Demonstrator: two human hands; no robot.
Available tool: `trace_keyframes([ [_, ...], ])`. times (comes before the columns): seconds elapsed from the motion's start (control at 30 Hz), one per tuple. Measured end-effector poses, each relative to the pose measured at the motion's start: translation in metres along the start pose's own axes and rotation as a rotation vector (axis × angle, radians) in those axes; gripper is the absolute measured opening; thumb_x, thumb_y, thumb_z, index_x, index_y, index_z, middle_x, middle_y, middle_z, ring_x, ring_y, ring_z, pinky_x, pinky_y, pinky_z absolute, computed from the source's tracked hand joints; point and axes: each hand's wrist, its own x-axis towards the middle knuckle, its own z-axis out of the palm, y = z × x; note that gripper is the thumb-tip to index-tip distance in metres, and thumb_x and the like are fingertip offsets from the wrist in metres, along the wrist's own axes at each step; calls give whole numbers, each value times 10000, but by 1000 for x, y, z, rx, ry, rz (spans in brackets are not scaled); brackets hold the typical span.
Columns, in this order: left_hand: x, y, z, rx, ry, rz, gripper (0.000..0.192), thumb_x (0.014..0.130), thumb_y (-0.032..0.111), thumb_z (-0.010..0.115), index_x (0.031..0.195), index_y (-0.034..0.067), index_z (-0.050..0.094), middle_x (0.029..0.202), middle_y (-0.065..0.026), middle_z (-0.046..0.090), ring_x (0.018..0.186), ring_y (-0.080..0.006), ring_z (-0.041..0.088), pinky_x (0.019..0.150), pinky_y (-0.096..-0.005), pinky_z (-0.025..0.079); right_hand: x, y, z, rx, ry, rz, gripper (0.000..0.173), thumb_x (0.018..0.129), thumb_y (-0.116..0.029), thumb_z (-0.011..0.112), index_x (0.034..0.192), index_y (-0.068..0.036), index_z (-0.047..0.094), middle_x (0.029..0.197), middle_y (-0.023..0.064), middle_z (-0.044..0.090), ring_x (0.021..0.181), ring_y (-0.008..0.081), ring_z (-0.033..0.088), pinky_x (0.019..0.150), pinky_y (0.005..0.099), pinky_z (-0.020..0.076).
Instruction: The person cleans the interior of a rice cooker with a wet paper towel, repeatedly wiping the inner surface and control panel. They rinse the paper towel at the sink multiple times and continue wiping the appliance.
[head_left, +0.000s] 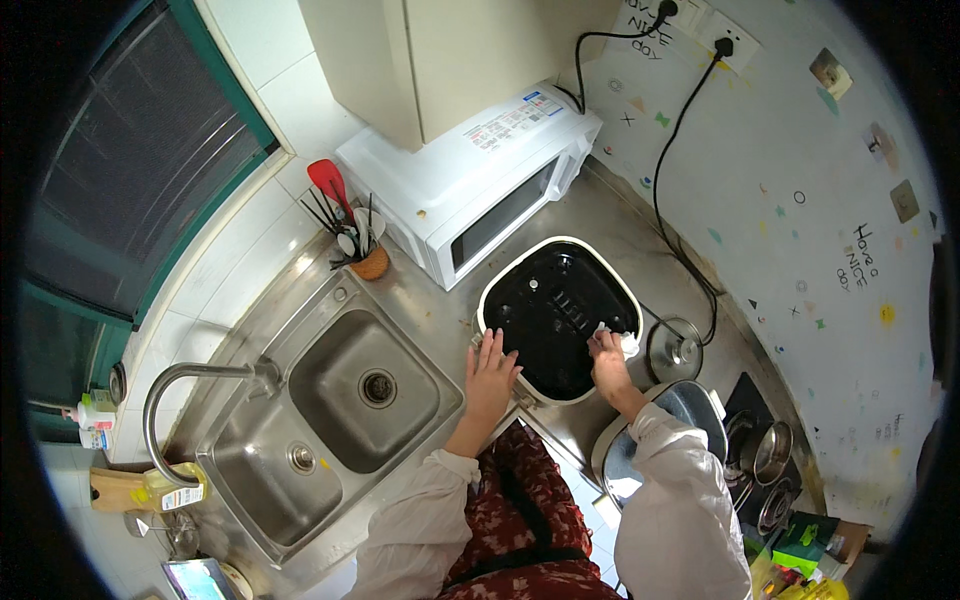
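Note:
A square black appliance base with a cream rim (559, 319) lies on the steel counter in front of me. My left hand (489, 379) rests with its fingers spread on the near left part of that rim. In my right hand (611, 367) is a crumpled white tissue (628, 344), pressed on the black surface close to the right rim. Partly under my right sleeve stands a deep grey pan with a pale rim (682, 420). A glass lid (675, 350) lies just right of the black base.
A white microwave (480, 172) stands behind, beside a utensil holder (370, 264). The double sink (360, 390) with its curved faucet (202, 370) is at left. Black cables (679, 255) run down the right wall. Small pots (769, 450) stand at lower right.

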Motion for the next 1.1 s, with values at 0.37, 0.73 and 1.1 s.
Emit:
trace_keyframes([
  [0.37,1,-1,-2,23,43,20,291,876,309,562,1089,125,634,1427,-88,360,1352,-241,279,1069,-483,233,-5,-38,-16,40,-180,-292,400,738,-57,529,1129,5,585,1064,112,546,910,271,462,869,325,406],
  [0.73,2,0,-2,9,31,28,265,884,270,567,1099,129,633,1440,-85,353,1356,-255,275,1069,-504,215,-6,44,-25,-229,-341,-173,232,691,-70,562,870,-100,707,936,77,588,960,271,530,924,323,395],
  [1.1,2,1,-2,52,26,16,268,870,276,579,1088,131,632,1429,-86,359,1355,-236,277,1063,-488,232,3,38,6,203,-53,79,408,653,68,562,1045,-20,634,1045,140,476,987,325,450,878,385,413],
])
